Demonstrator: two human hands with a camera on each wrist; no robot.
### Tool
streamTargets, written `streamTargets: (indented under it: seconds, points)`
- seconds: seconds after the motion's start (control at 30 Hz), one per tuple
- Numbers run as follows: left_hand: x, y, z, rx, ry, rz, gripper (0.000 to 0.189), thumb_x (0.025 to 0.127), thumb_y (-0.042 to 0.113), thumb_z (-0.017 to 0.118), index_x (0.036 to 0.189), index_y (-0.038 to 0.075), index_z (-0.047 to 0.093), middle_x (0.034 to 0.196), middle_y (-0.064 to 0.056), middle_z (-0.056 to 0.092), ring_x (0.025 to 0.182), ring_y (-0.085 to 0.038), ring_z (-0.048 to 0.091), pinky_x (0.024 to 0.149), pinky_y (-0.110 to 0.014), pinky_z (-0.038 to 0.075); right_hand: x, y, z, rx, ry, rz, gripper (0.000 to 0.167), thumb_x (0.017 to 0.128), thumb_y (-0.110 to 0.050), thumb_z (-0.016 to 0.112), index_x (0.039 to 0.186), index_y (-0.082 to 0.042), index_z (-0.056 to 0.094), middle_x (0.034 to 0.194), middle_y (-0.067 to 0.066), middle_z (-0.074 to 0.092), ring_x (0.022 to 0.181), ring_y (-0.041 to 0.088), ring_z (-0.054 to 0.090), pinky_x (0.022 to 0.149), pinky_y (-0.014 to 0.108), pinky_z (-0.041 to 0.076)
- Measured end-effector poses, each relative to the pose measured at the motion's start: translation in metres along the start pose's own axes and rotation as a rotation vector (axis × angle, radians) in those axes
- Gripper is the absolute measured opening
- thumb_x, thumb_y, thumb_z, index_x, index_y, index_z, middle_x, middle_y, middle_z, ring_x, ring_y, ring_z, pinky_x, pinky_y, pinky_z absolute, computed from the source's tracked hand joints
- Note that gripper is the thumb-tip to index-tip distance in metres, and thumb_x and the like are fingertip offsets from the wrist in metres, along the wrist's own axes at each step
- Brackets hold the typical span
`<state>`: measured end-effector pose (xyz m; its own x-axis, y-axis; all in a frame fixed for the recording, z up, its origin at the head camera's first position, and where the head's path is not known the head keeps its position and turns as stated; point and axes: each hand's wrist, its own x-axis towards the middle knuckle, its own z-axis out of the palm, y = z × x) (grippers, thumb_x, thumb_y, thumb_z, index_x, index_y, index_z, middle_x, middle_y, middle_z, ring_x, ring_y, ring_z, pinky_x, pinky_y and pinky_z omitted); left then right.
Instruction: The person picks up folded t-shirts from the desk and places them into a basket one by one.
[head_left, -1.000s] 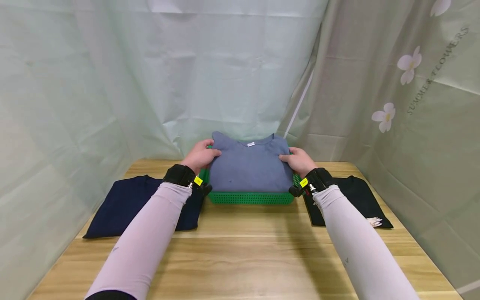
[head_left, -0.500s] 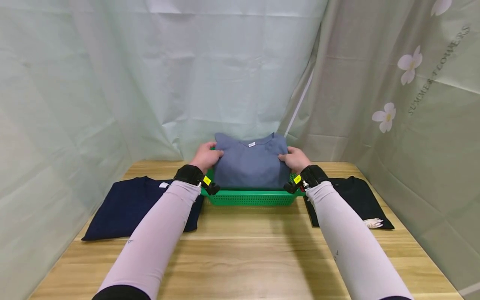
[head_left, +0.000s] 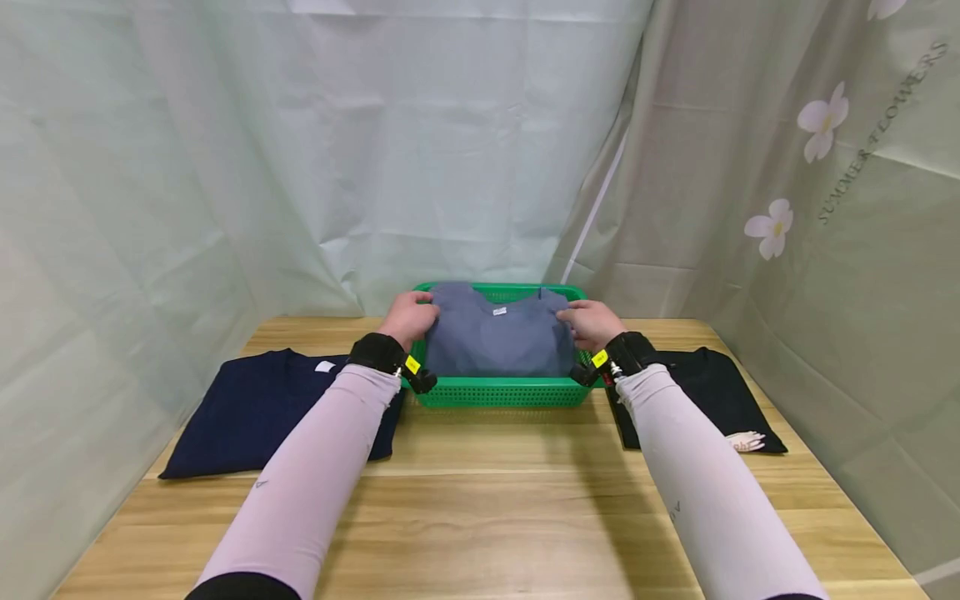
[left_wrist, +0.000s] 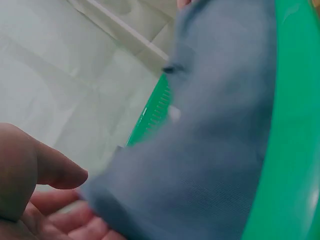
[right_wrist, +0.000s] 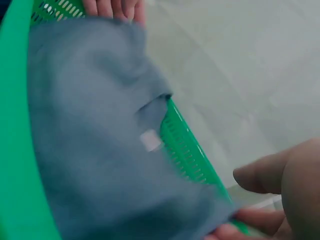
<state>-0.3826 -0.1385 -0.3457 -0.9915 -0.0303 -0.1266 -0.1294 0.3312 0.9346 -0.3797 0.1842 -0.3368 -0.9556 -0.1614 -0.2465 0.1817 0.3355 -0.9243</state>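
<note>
A folded grey-blue shirt (head_left: 498, 342) with a small white neck label lies inside a green perforated basket (head_left: 502, 393), its neckline toward the far rim. At its left shoulder is my left hand (head_left: 408, 317); in the left wrist view the thumb (left_wrist: 62, 170) stands off the cloth while the fingers touch the shirt's edge. My right hand (head_left: 594, 323) is at the right shoulder. There too, the right wrist view has the thumb (right_wrist: 265, 172) apart from the fabric, with the fingertips at the shirt's corner.
A folded navy shirt (head_left: 247, 417) lies left of the basket, partly under my left forearm in view. To the right is a folded black shirt (head_left: 712, 400) with a pale print. Curtains (head_left: 450, 150) hang close behind the wooden table (head_left: 480, 517).
The grey-blue shirt has gone down into the basket, so the far rim now shows behind it. Both hands lowered slightly with it, and their thumbs are now off the cloth.
</note>
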Motion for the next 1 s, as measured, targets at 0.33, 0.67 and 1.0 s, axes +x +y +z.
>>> streamTargets:
  seconds: [0.33, 0.67, 1.0]
  points:
    - [-0.026, 0.009, -0.008, -0.083, -0.036, 0.077, 0.047, 0.116, 0.017, 0.045, 0.160, 0.000, 0.051, 0.163, -0.024, 0.051, 0.146, -0.040, 0.057, 0.120, -0.052, 0.051, -0.016, -0.001, 0.012, 0.024, 0.005, -0.067, 0.061, 0.115, -0.019, 0.049, 0.169, 0.005, 0.033, 0.171, 0.028, 0.042, 0.153, 0.046, 0.049, 0.122, 0.051, 0.050]
    - [-0.052, -0.003, -0.024, -0.033, -0.118, 0.166, 0.044, 0.116, 0.016, 0.044, 0.155, -0.002, 0.054, 0.153, -0.027, 0.061, 0.139, -0.042, 0.065, 0.111, -0.048, 0.059, -0.043, 0.003, 0.022, -0.003, -0.040, -0.145, 0.052, 0.117, -0.022, 0.048, 0.163, 0.001, 0.044, 0.163, 0.026, 0.051, 0.147, 0.044, 0.057, 0.116, 0.048, 0.056]
    - [-0.085, -0.019, -0.047, 0.002, -0.168, 0.216, 0.044, 0.118, 0.024, 0.048, 0.154, 0.002, 0.057, 0.151, -0.029, 0.061, 0.134, -0.041, 0.068, 0.102, -0.035, 0.062, -0.073, 0.006, 0.041, 0.044, -0.138, -0.207, 0.049, 0.117, -0.023, 0.051, 0.160, -0.001, 0.048, 0.157, 0.025, 0.059, 0.140, 0.041, 0.065, 0.107, 0.042, 0.062]
